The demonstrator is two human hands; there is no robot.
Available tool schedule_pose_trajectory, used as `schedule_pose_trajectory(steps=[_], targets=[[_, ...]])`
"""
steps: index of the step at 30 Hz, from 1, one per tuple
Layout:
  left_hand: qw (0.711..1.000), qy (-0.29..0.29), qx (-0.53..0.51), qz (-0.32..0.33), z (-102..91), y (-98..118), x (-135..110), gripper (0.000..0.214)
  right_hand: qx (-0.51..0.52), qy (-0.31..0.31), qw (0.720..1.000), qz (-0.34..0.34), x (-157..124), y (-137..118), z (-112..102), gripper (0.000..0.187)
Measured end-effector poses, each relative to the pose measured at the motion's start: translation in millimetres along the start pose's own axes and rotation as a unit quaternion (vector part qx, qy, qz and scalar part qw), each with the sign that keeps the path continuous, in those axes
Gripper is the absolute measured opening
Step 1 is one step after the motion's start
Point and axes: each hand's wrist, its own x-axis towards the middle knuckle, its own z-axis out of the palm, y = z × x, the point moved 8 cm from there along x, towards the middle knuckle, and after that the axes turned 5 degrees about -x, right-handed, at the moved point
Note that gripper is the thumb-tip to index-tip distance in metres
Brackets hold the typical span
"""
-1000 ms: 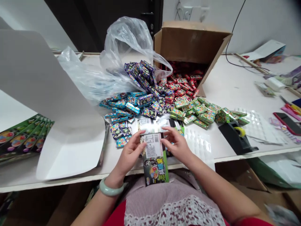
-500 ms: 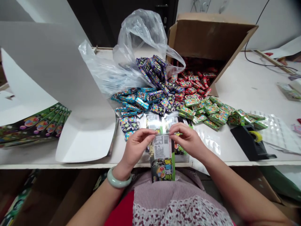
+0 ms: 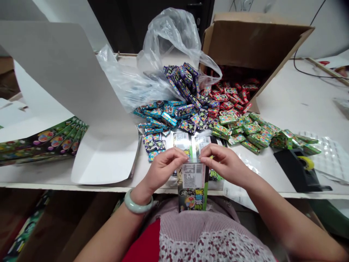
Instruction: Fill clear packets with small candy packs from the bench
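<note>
My left hand [image 3: 167,168] and my right hand [image 3: 224,163] pinch the two top corners of a printed candy pouch [image 3: 193,196]. The pouch hangs down over the table's front edge, above my lap. Its front is black and green with a white label and a colourful picture. The strip along its top, between my fingertips, looks clear. Behind it, more printed pouches [image 3: 182,137] lie flat on the table, partly covered by my hands. Small blue boxes [image 3: 169,119], purple boxes [image 3: 187,126] and green boxes [image 3: 228,119] are heaped just beyond them.
A cardboard box [image 3: 256,43] lies on its side with red boxes [image 3: 231,95] spilling out. A clear plastic bag [image 3: 171,40] stands at the back. White open cartons [image 3: 106,163] are on the left. At right sits a black tape dispenser [image 3: 293,171] with yellow tape.
The whole view has shifted slightly, so things sit farther right. Both hands still pinch the pouch's top edge, which stays at about the same height.
</note>
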Motion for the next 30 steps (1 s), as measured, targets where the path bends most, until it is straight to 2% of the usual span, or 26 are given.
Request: schedule_pose_trajectory(steps=[3,6,8,14,17,19,20,21,22,24,26,30], targets=[[0.999,-0.015,0.026,0.028,-1.9,0.6,-8.2,0.010,-0.028,0.017,0.998,-0.052,-10.1,-3.0,0.7,0.005],[0.999,0.009,0.026,0.023,-3.3,-5.8,-13.0,0.013,-0.039,0.074,0.994,-0.075,-18.0,0.5,0.7,0.002],[0.999,0.022,0.030,0.026,-2.2,-8.1,-13.6,0.015,-0.037,0.099,0.991,-0.077,-21.1,3.4,3.6,0.003],[0.997,0.007,0.055,0.058,5.2,-9.0,-9.1,0.011,-0.003,0.147,0.988,-0.054,-24.1,7.2,12.8,0.006],[0.994,0.047,0.080,0.051,-3.6,-17.4,-5.2,0.009,0.059,0.122,0.991,0.013,-23.7,41.1,0.2,0.018],[0.992,0.070,0.101,0.042,-10.0,-24.6,-2.1,0.008,0.017,0.153,0.981,0.116,-36.2,85.7,-32.4,0.025],[0.990,0.079,0.109,0.036,-12.7,-27.8,-0.5,0.007,-0.047,0.198,0.963,0.177,-49.4,109.4,-57.6,0.024],[0.989,0.084,0.118,0.029,-14.4,-30.7,1.0,0.007,-0.141,0.232,0.931,0.243,-65.5,131.1,-82.7,0.020],[0.988,0.088,0.125,0.023,-15.4,-33.0,2.4,0.007,-0.176,0.249,0.913,0.273,-79.2,148.3,-101.9,0.018],[0.986,0.093,0.137,0.015,-15.4,-35.2,4.7,0.007,-0.221,0.256,0.890,0.306,-100.8,174.9,-125.9,0.016],[0.986,0.092,0.141,0.009,-13.0,-36.0,6.5,0.007,-0.236,0.247,0.885,0.315,-112.5,191.0,-131.6,0.016],[0.985,0.092,0.145,-0.008,-10.0,-37.8,7.1,0.009,-0.248,0.238,0.886,0.312,-117.3,199.4,-117.3,0.017]])
